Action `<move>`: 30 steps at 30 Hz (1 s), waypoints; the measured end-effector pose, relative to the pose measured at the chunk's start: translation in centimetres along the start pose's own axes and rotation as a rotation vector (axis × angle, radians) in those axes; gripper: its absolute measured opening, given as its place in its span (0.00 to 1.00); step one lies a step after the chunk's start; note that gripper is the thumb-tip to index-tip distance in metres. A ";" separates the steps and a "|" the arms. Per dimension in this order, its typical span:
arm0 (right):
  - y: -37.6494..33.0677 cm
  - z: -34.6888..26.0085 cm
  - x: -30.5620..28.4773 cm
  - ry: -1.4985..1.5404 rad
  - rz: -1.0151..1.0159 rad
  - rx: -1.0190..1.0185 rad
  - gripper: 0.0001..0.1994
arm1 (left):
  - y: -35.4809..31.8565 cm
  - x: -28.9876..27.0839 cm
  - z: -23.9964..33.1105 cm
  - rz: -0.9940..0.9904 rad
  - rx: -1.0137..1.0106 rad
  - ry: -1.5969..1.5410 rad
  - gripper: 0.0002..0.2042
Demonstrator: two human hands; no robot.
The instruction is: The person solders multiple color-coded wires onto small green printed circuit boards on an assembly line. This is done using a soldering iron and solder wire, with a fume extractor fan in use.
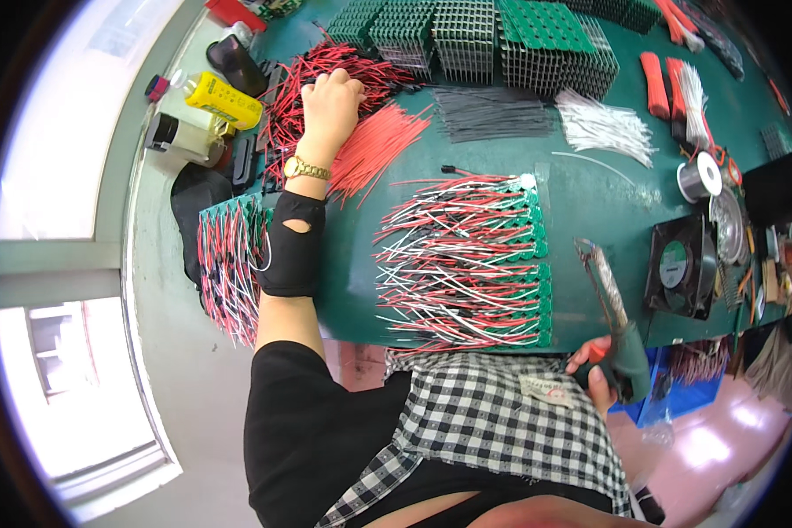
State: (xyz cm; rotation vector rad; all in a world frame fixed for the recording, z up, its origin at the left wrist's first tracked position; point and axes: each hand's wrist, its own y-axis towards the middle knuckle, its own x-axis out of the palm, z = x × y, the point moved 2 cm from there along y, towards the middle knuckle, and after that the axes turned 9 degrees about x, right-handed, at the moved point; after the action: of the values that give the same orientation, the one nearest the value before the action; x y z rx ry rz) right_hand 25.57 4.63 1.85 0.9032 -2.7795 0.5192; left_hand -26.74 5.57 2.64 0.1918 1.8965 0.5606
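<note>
My left hand [333,104] reaches to the far left, over a pile of red and black wires with connectors [295,97]. Its fingers curl down among them, fingertips hidden, so what they hold cannot be made out. At the near right, my right hand [595,378] is closed around the handle of a green soldering gun [625,352], its metal tip pointing up and away over the table. Between the hands lie green circuit boards [537,304] with red, black and white wires [458,264] fanning out to the left.
Bundles of orange-red [378,150], black [493,114] and white wires [603,128] lie across the green table. Stacks of green boards [466,40] stand behind. More wired boards [233,255] hang at the left edge. A solder spool [700,178] and black fan [680,266] are at right; a yellow bottle [224,101] is at left.
</note>
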 end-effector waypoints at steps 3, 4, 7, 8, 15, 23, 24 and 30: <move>0.5 0.0 0.5 0.015 0.097 0.018 0.23 | 0.1 -0.3 -0.2 0.057 -0.053 -0.029 0.04; 0.8 -0.1 0.7 0.042 0.059 -0.033 0.23 | 0.1 -0.4 -0.4 0.140 -0.038 -0.026 0.04; 1.3 -1.2 0.9 0.058 0.095 -0.050 0.22 | 0.4 -1.2 -0.9 0.303 -0.059 -0.108 0.03; 1.9 -1.4 1.0 0.063 0.095 -0.037 0.22 | 0.6 -1.4 -0.8 0.297 -0.061 -0.107 0.03; 5.2 -2.7 1.2 0.115 0.028 -0.098 0.22 | 1.9 -6.2 5.1 0.447 -0.148 -0.959 0.02; 7.5 -2.9 1.5 -0.013 0.043 -0.074 0.21 | 1.0 -8.5 17.0 -0.003 -0.021 -1.277 0.02; 7.7 -2.8 1.7 -0.021 0.035 -0.066 0.21 | 0.9 -8.1 17.7 -0.001 -0.005 -1.283 0.02; 7.9 -3.4 2.2 -0.111 0.028 -0.052 0.21 | 0.0 -6.2 19.4 0.043 -0.003 -1.139 0.02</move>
State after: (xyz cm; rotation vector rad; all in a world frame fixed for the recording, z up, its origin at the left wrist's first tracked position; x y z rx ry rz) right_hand 19.31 10.72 3.37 0.9095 -2.8945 0.4104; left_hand -6.69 8.84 2.16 0.4388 0.7841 0.3484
